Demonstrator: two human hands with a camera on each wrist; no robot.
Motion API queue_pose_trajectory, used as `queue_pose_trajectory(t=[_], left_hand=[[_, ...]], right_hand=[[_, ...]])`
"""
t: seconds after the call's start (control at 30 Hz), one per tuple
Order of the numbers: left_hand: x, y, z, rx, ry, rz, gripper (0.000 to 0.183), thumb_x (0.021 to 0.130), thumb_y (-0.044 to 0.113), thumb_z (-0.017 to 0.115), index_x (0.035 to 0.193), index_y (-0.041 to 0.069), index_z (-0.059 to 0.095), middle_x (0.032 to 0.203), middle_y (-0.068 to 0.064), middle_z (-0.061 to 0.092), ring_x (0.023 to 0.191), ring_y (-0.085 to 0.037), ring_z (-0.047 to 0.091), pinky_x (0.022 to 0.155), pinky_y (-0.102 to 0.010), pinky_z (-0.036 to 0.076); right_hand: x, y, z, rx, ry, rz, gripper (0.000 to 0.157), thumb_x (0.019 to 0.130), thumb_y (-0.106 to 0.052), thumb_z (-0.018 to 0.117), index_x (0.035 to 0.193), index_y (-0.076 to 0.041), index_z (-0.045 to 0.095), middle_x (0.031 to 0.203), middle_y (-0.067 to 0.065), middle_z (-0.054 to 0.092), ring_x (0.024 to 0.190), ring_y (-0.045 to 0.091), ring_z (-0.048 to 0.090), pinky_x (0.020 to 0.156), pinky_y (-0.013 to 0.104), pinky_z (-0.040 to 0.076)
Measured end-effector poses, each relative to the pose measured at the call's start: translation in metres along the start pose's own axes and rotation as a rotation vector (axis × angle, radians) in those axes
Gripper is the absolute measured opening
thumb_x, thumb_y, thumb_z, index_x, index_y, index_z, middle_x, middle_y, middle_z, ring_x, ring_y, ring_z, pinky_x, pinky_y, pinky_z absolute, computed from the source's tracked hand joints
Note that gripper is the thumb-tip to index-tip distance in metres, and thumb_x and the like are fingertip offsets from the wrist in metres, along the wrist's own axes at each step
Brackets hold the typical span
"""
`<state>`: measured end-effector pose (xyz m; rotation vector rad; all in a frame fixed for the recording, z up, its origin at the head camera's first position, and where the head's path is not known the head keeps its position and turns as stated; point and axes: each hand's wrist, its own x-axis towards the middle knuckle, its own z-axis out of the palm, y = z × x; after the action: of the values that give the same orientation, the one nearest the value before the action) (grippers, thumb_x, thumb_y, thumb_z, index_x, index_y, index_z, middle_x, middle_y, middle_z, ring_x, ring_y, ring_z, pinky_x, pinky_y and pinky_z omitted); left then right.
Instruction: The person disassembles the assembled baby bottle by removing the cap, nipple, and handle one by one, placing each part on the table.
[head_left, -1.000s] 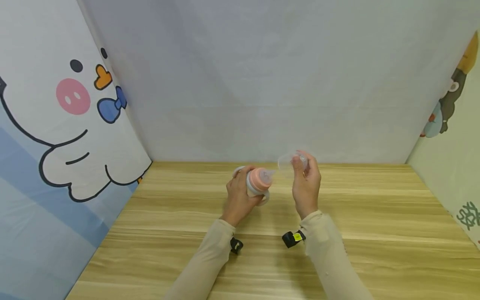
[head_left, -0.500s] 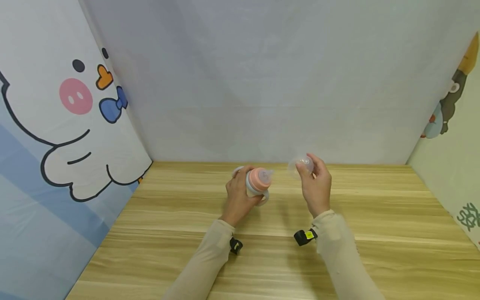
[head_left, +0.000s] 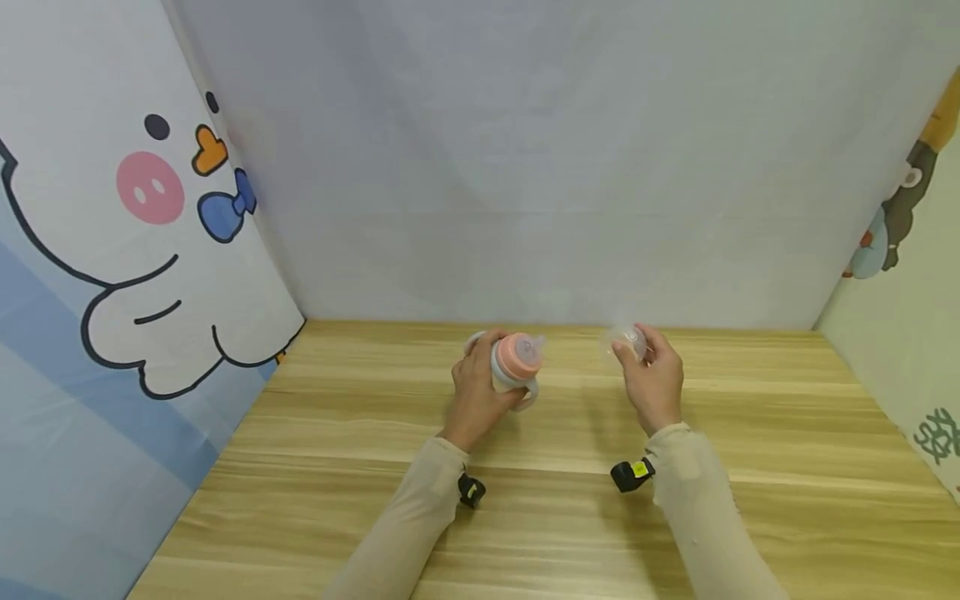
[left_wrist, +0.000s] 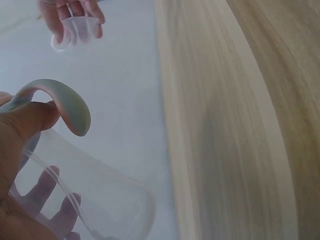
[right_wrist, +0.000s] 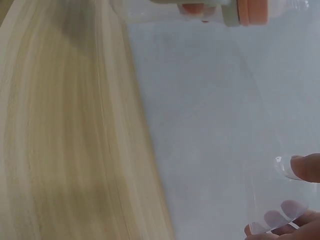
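Note:
My left hand (head_left: 477,396) grips a baby bottle (head_left: 517,358) with a pink collar, a clear nipple and pale grey side handles. The bottle tilts, its nipple towards the upper right. In the left wrist view the thumb hooks through a handle (left_wrist: 75,107) and the fingers curl round the clear body (left_wrist: 115,195). Off to the right, my right hand (head_left: 654,383) pinches a clear dome-shaped cap (head_left: 626,343) between thumb and fingers, apart from the bottle. The right wrist view shows the see-through cap (right_wrist: 272,200) at its lower right, with fingertips visible through it.
Both hands are above a wood-grain table (head_left: 547,517). A pale grey curtain (head_left: 525,167) rises behind its far edge. Printed cloth panels stand at the left (head_left: 90,350) and right (head_left: 900,350). A black wrist camera (head_left: 630,475) sits at each cuff.
My right hand has moved to the right and slightly nearer with the cap, widening its distance from the bottle. The left hand and bottle have stayed almost still.

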<state>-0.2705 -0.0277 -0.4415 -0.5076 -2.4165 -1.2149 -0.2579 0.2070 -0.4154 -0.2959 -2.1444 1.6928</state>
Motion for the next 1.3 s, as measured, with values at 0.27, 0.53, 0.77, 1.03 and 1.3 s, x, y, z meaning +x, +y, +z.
queue_pose_trajectory(t=[0.27, 0.53, 0.77, 1.03, 1.3], left_hand=[[0.001, -0.001, 0.0, 0.002, -0.005, 0.019, 0.084, 0.067, 0.017, 0.084, 0.137, 0.02, 0.038, 0.128, -0.002, 0.055, 0.121, -0.024, 0.047, 0.103, -0.049, 0.027], [0.003, -0.002, -0.002, 0.007, 0.002, -0.007, 0.087, 0.066, 0.016, 0.085, 0.137, 0.024, 0.036, 0.127, -0.002, 0.056, 0.121, -0.023, 0.048, 0.103, -0.047, 0.026], [0.002, -0.003, -0.001, 0.005, 0.001, -0.011, 0.088, 0.064, 0.015, 0.086, 0.136, 0.024, 0.036, 0.127, -0.003, 0.057, 0.119, -0.023, 0.05, 0.103, -0.048, 0.027], [-0.001, -0.005, 0.0, 0.007, 0.002, -0.007, 0.086, 0.065, 0.015, 0.085, 0.136, 0.023, 0.036, 0.128, -0.004, 0.056, 0.119, -0.024, 0.05, 0.103, -0.049, 0.027], [0.0, -0.008, -0.002, 0.003, 0.025, -0.013, 0.086, 0.064, 0.013, 0.085, 0.135, 0.021, 0.039, 0.126, -0.005, 0.058, 0.119, -0.026, 0.05, 0.102, -0.049, 0.026]], right_hand=[[0.005, 0.016, -0.016, -0.151, -0.028, 0.095, 0.051, 0.088, -0.023, 0.064, 0.135, -0.009, 0.05, 0.138, 0.017, 0.051, 0.12, 0.031, 0.054, 0.092, 0.041, 0.049], [0.008, 0.028, -0.028, -0.225, -0.063, 0.186, 0.055, 0.085, -0.02, 0.064, 0.134, -0.004, 0.048, 0.138, 0.02, 0.048, 0.121, 0.034, 0.049, 0.094, 0.042, 0.047], [0.01, 0.038, -0.035, -0.205, -0.06, 0.253, 0.054, 0.084, -0.015, 0.066, 0.133, -0.003, 0.048, 0.139, 0.019, 0.046, 0.12, 0.031, 0.046, 0.096, 0.042, 0.046], [0.011, 0.049, -0.043, -0.234, -0.046, 0.288, 0.054, 0.081, -0.013, 0.066, 0.131, 0.001, 0.049, 0.137, 0.021, 0.048, 0.12, 0.033, 0.047, 0.1, 0.045, 0.044], [0.014, 0.055, -0.045, -0.22, -0.03, 0.32, 0.056, 0.08, -0.013, 0.065, 0.131, 0.001, 0.048, 0.137, 0.022, 0.048, 0.123, 0.035, 0.046, 0.102, 0.047, 0.043]])
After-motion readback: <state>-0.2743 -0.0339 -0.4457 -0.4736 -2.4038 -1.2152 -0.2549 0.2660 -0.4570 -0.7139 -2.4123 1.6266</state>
